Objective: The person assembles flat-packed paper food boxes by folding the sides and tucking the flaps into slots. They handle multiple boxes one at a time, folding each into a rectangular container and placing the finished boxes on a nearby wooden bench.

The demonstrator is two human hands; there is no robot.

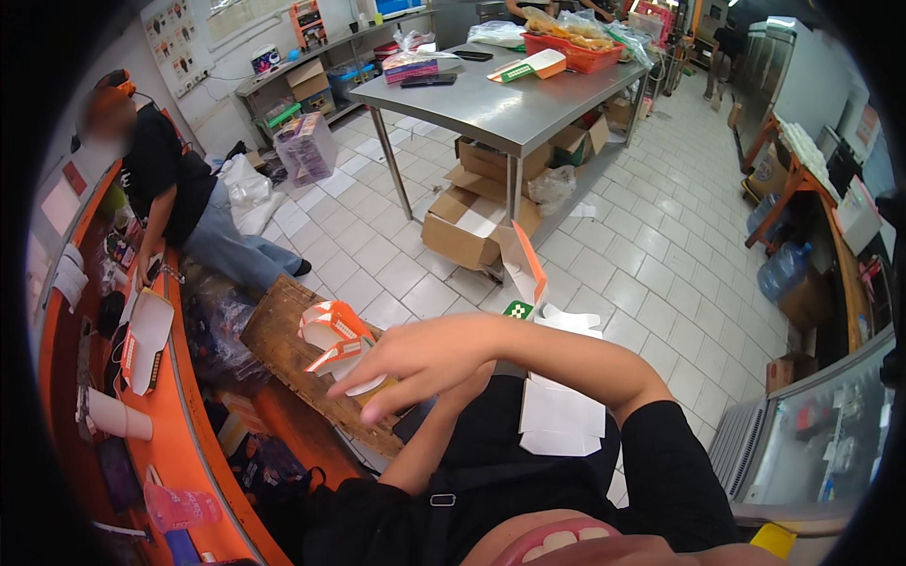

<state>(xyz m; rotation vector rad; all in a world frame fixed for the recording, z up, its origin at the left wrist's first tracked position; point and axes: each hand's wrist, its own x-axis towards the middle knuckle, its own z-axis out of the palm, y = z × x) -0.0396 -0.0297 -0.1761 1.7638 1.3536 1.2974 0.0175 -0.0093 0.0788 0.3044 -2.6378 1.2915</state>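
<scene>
My right hand (411, 358) reaches left across my body, its fingers stretched out and apart over folded paper food boxes. Below it, my left hand (469, 389) shows only in part; its fingers are hidden. An orange and white food box (332, 324) stands just beyond my right fingertips, on a worn wooden board (283, 330). Another box is partly covered by my right hand. Flat white box blanks (563, 415) lie on my lap under my right forearm. An orange, white and green box blank (525, 269) sticks up beyond that forearm.
An orange counter (179, 415) on the left holds an open food box (146, 341), a white cup (118, 415) and a pink cup (179, 507). Another person (179, 179) stands by it. Ahead is a steel table (491, 99) with cartons (462, 231) beneath. A glass-fronted cabinet (816, 443) stands right.
</scene>
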